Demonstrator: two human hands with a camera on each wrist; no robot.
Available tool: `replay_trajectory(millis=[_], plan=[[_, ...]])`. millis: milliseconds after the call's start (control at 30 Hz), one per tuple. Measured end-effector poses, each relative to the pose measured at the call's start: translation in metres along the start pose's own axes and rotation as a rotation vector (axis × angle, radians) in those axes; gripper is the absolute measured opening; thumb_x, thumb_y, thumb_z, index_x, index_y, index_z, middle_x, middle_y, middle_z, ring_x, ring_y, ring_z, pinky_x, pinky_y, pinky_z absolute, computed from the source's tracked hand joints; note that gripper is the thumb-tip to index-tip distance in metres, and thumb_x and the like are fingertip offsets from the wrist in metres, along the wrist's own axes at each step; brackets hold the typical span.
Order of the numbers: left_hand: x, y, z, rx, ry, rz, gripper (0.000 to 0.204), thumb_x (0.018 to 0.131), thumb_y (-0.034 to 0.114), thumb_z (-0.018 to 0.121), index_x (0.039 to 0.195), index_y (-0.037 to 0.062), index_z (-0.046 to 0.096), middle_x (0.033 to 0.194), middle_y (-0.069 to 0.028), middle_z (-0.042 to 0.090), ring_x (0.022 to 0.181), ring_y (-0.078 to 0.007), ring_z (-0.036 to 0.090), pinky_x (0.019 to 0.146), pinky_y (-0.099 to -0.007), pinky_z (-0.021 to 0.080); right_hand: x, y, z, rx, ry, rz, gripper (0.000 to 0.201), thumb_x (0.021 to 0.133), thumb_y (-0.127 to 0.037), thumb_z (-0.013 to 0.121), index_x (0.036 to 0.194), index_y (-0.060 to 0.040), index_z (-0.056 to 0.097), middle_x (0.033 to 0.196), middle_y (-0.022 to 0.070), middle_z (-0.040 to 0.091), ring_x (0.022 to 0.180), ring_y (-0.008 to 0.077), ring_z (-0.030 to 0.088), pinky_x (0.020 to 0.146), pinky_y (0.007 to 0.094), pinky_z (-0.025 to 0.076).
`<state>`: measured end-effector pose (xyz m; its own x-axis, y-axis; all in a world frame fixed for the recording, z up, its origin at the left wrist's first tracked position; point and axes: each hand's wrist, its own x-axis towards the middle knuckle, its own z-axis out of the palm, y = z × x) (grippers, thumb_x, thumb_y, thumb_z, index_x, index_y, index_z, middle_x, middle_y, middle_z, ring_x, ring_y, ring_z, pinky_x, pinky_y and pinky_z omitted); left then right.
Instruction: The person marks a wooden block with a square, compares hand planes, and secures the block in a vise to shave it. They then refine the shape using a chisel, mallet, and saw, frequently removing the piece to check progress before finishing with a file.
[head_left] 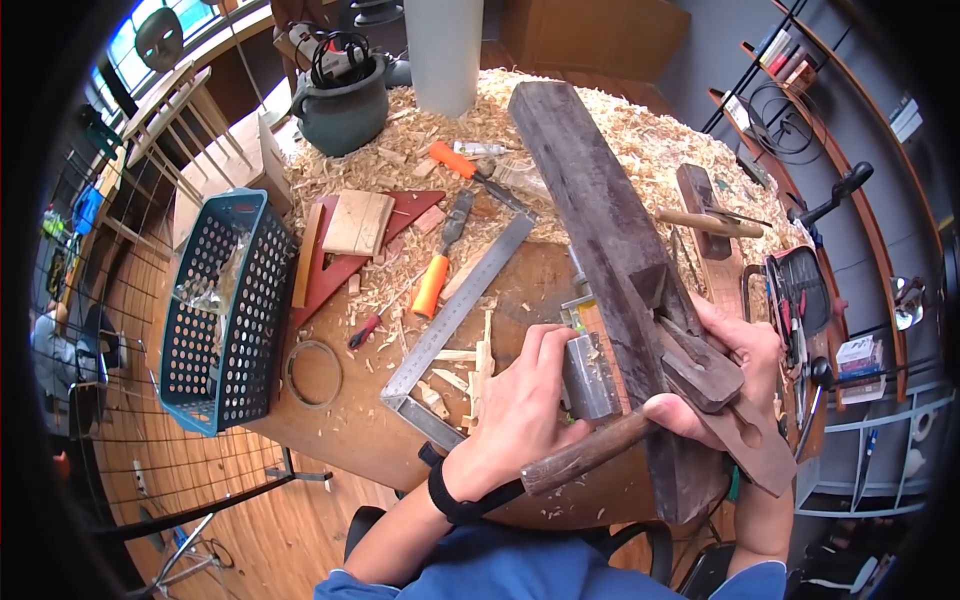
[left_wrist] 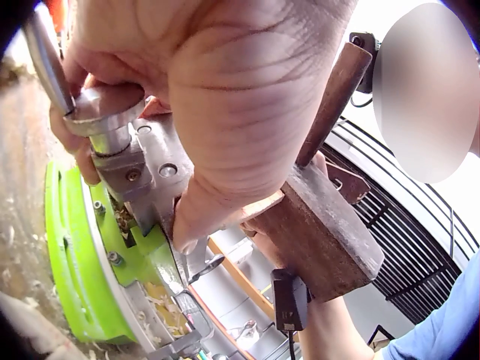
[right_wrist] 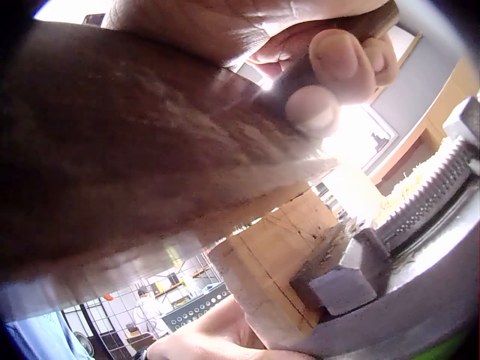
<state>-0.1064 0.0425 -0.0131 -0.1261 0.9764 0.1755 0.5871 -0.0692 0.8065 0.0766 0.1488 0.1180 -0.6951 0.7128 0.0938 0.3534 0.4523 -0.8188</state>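
Note:
My right hand [head_left: 745, 350] grips a long dark wooden plane [head_left: 590, 190] around its blade area, near the cross handle. The plane lies tilted over a metal vise [head_left: 592, 378]. My left hand [head_left: 520, 400] holds the vise from the left; the left wrist view shows its fingers curled behind the screw head [left_wrist: 109, 105] and its thumb lower on the metal, above the green base [left_wrist: 71, 262]. A pale wood block [right_wrist: 262, 262] sits in the vise beneath the plane [right_wrist: 135, 142]. Whether plane and block touch is unclear.
Wood shavings [head_left: 620, 110] cover the table's back. A steel square [head_left: 460, 305], orange-handled tools [head_left: 430, 287], a red triangle [head_left: 400, 205] and a teal basket [head_left: 215, 310] lie left. A smaller plane [head_left: 708, 225] is at right, a dark green pot [head_left: 343, 108] at back left.

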Motion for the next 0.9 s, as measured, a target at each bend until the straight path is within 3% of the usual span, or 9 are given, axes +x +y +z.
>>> replay_trajectory(millis=[167, 200, 333, 433, 467, 600, 667, 800, 900], plan=[[0.003, -0.003, 0.000, -0.047, 0.003, 0.030, 0.091, 0.075, 0.027, 0.094, 0.146, -0.0018, 0.045, 0.138, -0.0240, 0.056, 0.111, -0.0483, 0.069, 0.087, -0.0536, 0.059, 0.007, 0.000, -0.004, -0.105, 0.043, -0.102, 0.087, 0.071, -0.027, 0.097, 0.145, 0.0060, 0.065, 0.108, 0.0174, 0.081, 0.095, 0.0145, 0.078, 0.087, 0.0301, 0.061], [0.004, 0.000, 0.002, -0.093, 0.041, 0.025, 0.085, 0.084, 0.040, 0.091, 0.145, -0.0014, 0.049, 0.127, -0.0223, 0.062, 0.111, -0.0420, 0.069, 0.093, -0.0487, 0.056, 0.007, 0.008, -0.004, -0.088, 0.054, -0.115, 0.088, 0.071, -0.030, 0.097, 0.145, 0.0051, 0.066, 0.104, 0.0162, 0.081, 0.091, 0.0139, 0.077, 0.085, 0.0302, 0.061], [0.004, 0.001, -0.001, -0.137, -0.059, -0.089, 0.093, 0.079, 0.036, 0.094, 0.150, -0.0001, 0.045, 0.137, -0.0238, 0.061, 0.127, -0.0339, 0.066, 0.104, -0.0464, 0.053, 0.008, 0.021, -0.011, -0.064, 0.023, -0.152, 0.086, 0.073, -0.026, 0.096, 0.147, 0.0049, 0.065, 0.094, 0.0115, 0.080, 0.084, 0.0088, 0.073, 0.076, 0.0282, 0.060], [0.008, 0.002, -0.001, -0.151, -0.002, 0.024, 0.085, 0.081, 0.032, 0.093, 0.145, -0.0017, 0.048, 0.136, -0.0234, 0.061, 0.125, -0.0406, 0.066, 0.104, -0.0475, 0.054, 0.007, 0.033, -0.008, -0.163, 0.095, -0.177, 0.087, 0.071, -0.043, 0.095, 0.141, 0.0018, 0.069, 0.088, 0.0155, 0.080, 0.071, 0.0159, 0.077, 0.069, 0.0318, 0.062], [0.006, 0.002, 0.000, -0.251, 0.000, -0.014, 0.085, 0.080, 0.029, 0.092, 0.146, -0.0008, 0.048, 0.133, -0.0220, 0.063, 0.125, -0.0390, 0.068, 0.104, -0.0473, 0.054, 0.007, 0.040, -0.007, -0.214, 0.135, -0.222, 0.094, 0.069, -0.055, 0.094, 0.138, 0.0039, 0.070, 0.083, 0.0167, 0.079, 0.064, 0.0233, 0.077, 0.063, 0.0342, 0.062], [0.001, -0.007, 0.008, -0.393, -0.048, -0.226, 0.078, 0.088, 0.031, 0.089, 0.149, 0.0031, 0.049, 0.130, -0.0145, 0.068, 0.119, -0.0288, 0.070, 0.102, -0.0426, 0.058, 0.004, 0.041, -0.005, -0.323, 0.172, -0.264, 0.102, 0.068, -0.064, 0.094, 0.131, 0.0127, 0.070, 0.071, 0.0165, 0.073, 0.056, 0.0286, 0.071, 0.055, 0.0367, 0.057], [0.002, -0.005, 0.005, -0.406, -0.064, -0.278, 0.071, 0.094, 0.037, 0.086, 0.149, 0.0057, 0.052, 0.131, -0.0095, 0.068, 0.118, -0.0218, 0.070, 0.102, -0.0392, 0.060, 0.003, 0.043, -0.002, -0.308, 0.181, -0.259, 0.094, 0.074, -0.059, 0.087, 0.129, 0.0147, 0.070, 0.065, 0.0174, 0.069, 0.055, 0.0312, 0.071, 0.054, 0.0403, 0.056], [0.017, 0.033, -0.004, -0.845, -0.161, -0.316, 0.064, 0.103, 0.029, 0.073, 0.154, 0.0023, 0.045, 0.134, -0.0158, 0.069, 0.117, -0.0258, 0.073, 0.099, -0.0401, 0.062, 0.005, 0.045, -0.004, -0.269, 0.180, -0.255, 0.076, 0.080, -0.043, 0.076, 0.129, 0.0149, 0.070, 0.058, 0.0170, 0.064, 0.052, 0.0334, 0.069, 0.052, 0.0456, 0.053], [0.024, 0.051, -0.001, -1.142, -0.072, -0.715, 0.055, 0.111, 0.031, 0.060, 0.155, 0.0021, 0.044, 0.135, -0.0163, 0.069, 0.117, -0.0267, 0.073, 0.097, -0.0411, 0.063, 0.011, 0.054, -0.006, -0.245, 0.176, -0.279, 0.073, 0.082, -0.042, 0.076, 0.130, 0.0129, 0.071, 0.057, 0.0162, 0.063, 0.052, 0.0333, 0.069, 0.050, 0.0453, 0.051]])
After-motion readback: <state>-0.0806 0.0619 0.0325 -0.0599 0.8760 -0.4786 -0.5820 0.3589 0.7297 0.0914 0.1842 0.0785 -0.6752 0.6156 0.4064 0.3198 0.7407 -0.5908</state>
